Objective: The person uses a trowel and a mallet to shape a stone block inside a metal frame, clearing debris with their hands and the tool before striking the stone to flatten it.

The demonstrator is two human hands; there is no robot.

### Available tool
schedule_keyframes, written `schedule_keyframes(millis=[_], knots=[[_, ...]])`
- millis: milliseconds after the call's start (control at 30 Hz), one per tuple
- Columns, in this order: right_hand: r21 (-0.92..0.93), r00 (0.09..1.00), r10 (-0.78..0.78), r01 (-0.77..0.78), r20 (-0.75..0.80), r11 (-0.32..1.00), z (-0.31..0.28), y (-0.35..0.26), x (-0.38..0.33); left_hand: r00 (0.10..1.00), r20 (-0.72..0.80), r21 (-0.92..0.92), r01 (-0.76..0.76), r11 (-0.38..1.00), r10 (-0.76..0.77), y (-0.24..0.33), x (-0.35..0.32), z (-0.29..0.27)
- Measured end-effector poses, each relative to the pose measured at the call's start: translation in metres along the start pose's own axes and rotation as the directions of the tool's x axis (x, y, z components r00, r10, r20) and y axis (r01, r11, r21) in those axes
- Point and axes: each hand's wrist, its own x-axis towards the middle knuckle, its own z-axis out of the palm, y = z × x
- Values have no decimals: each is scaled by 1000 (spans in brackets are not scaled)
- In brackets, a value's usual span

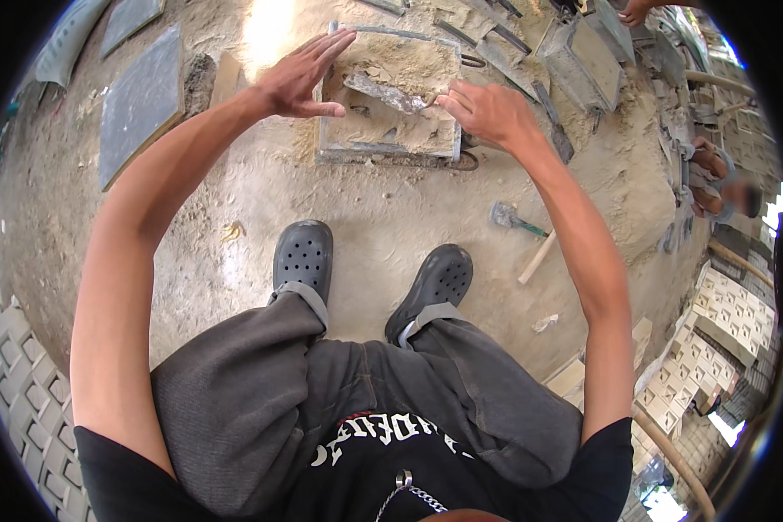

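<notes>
Hands [300, 78] [487, 111] over sand-filled mould [390, 130]

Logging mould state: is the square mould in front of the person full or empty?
Partly filled: the square mould holds uneven sandy mix below its rim, a grey trowel blade lying in it.

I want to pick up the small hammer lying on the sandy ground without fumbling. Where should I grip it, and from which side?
Grip the pale wooden handle near its free lower end, coming from the right hand's side. The small hammer lies flat, its grey head pointing away toward the square sand-filled mould, the handle end unobstructed.
</notes>
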Motion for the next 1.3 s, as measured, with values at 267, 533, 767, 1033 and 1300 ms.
schedule_keyframes(millis=[267, 533, 767, 1033, 1300], knots=[[90, 998, 66, -68, 23, 994, 7, 27, 17, 999, -49, -5, -14, 1000, 14, -6, 21, 2], [376, 1000, -7, 1, 14, 926, 10, 38, -7, 912, 216, -21, 362, 932, -350, -26, 67, 19], [738, 924, 251, -381, 288, 557, 12, 67, -41, 922, 274, 330, 178, 927, -275, 25, 86, 36], [833, 853, 486, -403, 191, 380, 61, 97, -112, 952, 172, 180, 221, 958, -252, 51, 104, 54], [618, 539, 836, -692, 99, 373, 166, 135, -192, 956, 278, 297, 10, 955, -97, 47, 123, 56]])
